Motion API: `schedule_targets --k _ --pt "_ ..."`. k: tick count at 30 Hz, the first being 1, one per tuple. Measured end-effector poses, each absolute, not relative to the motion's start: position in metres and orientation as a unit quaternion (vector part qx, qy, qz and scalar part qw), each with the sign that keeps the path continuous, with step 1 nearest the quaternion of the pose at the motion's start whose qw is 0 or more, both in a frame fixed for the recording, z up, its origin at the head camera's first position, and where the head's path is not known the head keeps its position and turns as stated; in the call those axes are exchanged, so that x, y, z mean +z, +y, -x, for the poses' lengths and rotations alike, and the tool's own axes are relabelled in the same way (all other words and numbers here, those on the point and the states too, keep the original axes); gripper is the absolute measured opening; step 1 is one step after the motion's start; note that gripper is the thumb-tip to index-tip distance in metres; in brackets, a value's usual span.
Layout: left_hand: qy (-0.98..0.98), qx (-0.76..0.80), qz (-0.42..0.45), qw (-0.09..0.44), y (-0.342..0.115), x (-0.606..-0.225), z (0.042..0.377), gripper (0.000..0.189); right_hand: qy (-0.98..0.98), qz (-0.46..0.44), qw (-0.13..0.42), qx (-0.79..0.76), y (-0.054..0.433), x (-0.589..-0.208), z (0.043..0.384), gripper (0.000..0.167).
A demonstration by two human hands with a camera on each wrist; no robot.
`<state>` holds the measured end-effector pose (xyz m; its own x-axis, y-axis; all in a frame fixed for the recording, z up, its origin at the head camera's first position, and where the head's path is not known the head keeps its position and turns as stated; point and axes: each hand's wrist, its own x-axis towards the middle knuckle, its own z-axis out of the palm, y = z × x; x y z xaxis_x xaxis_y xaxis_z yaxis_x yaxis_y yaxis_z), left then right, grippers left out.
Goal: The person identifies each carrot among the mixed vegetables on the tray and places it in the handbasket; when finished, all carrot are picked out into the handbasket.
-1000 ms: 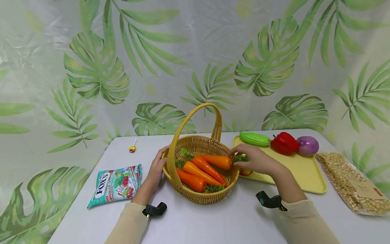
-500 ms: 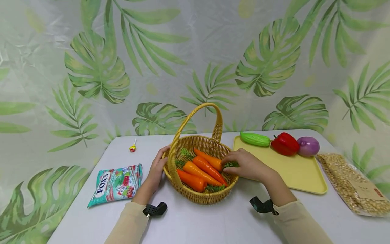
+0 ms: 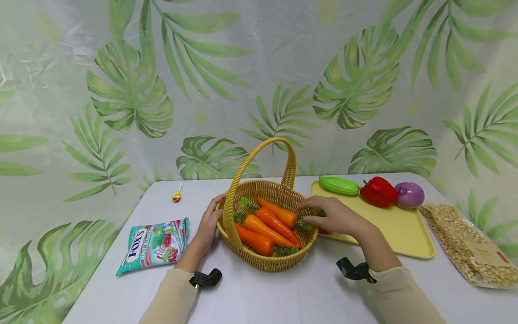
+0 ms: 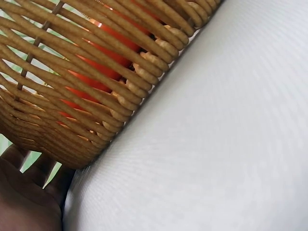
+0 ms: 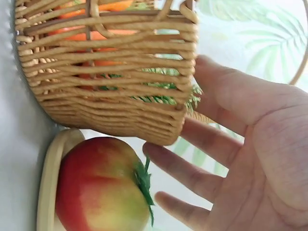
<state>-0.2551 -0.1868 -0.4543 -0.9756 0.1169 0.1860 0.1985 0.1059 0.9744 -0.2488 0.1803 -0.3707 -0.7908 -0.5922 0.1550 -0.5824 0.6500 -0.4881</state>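
A yellow wicker basket [image 3: 265, 263] with a tall handle holds several carrots [image 3: 279, 225] with green tops. My left hand [image 3: 208, 225] rests against the basket's left side; in the left wrist view its fingers [image 4: 36, 171] reach along the woven wall. Over the right rim hovers my right hand [image 3: 340, 217], fingers spread and holding nothing, near the green top [image 3: 303, 223] of the rearmost carrot. Beneath that hand, a red-and-yellow tomato [image 5: 103, 185] with green leaves sits beside the basket on the tray; the hand mostly hides it in the head view.
A yellow tray [image 3: 388, 229] bears a green bumpy gourd [image 3: 339, 185], a red bell pepper [image 3: 378, 192] and a purple eggplant [image 3: 409, 195]. Right of it lies a bag of grains [image 3: 465, 243]. On the left are a FOX'S candy bag [image 3: 158, 245] and a lollipop [image 3: 176, 197].
My right hand lowered the rearmost carrot leftward into the basket, let go of it and drew back slightly right. The left hand stayed at the basket's side.
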Motion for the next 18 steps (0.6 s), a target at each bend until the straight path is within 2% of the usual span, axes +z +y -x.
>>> schedule_targets --k 12,18 --pt "-0.762 -0.639 0.098 0.031 -0.192 -0.451 0.259 0.045 0.913 0.303 -0.023 -0.272 0.189 -0.366 0.250 0.031" --pt "-0.841 -0.529 0.106 0.025 -0.201 -0.435 0.257 0.046 0.925 0.268 -0.027 -0.266 0.199 -0.363 0.249 0.045"
